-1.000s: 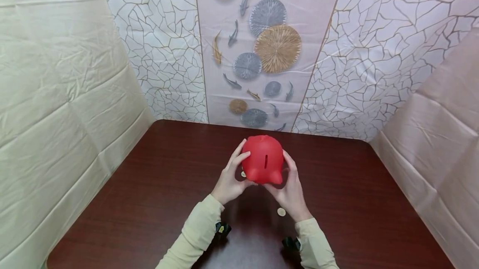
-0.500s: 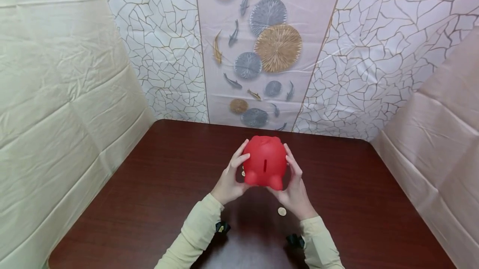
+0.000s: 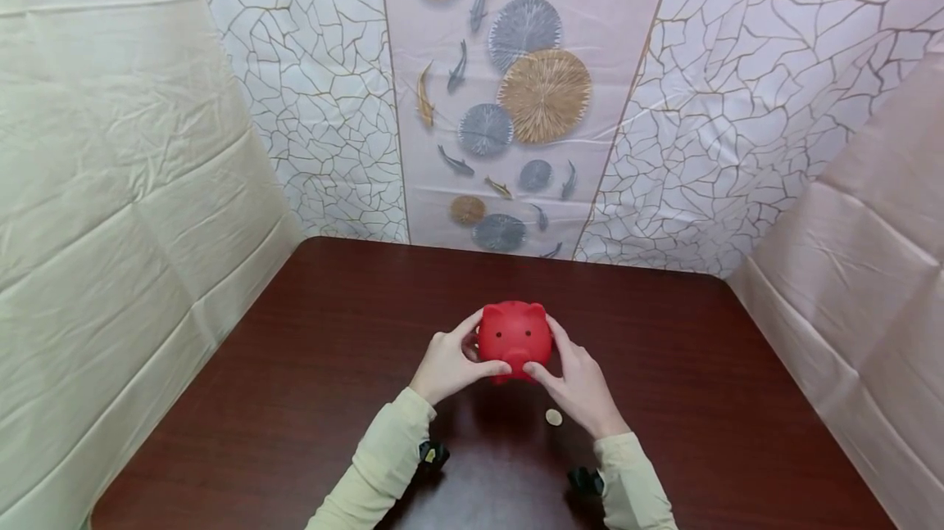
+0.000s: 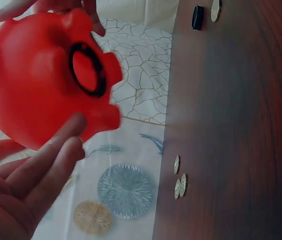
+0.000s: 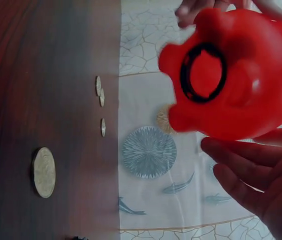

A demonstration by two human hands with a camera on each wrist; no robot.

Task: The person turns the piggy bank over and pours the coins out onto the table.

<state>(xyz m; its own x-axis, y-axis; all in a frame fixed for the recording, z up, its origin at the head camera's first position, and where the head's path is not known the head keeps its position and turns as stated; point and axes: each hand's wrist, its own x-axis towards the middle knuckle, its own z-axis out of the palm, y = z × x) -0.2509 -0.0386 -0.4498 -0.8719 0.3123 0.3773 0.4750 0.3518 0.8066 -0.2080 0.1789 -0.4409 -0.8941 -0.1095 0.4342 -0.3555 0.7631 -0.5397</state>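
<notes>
A red piggy bank [image 3: 515, 335] is in both hands, raised off the table with its eyes and snout toward me. My left hand [image 3: 445, 366] grips its left side, thumb by the snout. On the other side my right hand [image 3: 578, 382] grips it likewise. Both wrist views show the underside, where a black ring [image 5: 204, 73] surrounds a round red area. One coin [image 3: 554, 417] lies on the table near my right hand. Farther back are several more coins [image 4: 183, 185], mostly hidden in the head view. A small round black piece [image 4: 197, 18] lies close to the nearer coin.
The dark brown wooden table [image 3: 354, 333] extends around the hands. Patterned cloth [image 3: 487, 129] hangs behind its far edge, with pale cloth [image 3: 133, 186] along the sides. A black device [image 3: 433, 455] sits at the left wrist, another [image 3: 585, 481] at the right.
The piggy bank has come down a little and turned in both hands. Earlier its slotted top faced me; now its face does. Both thumbs have come up beside the snout.
</notes>
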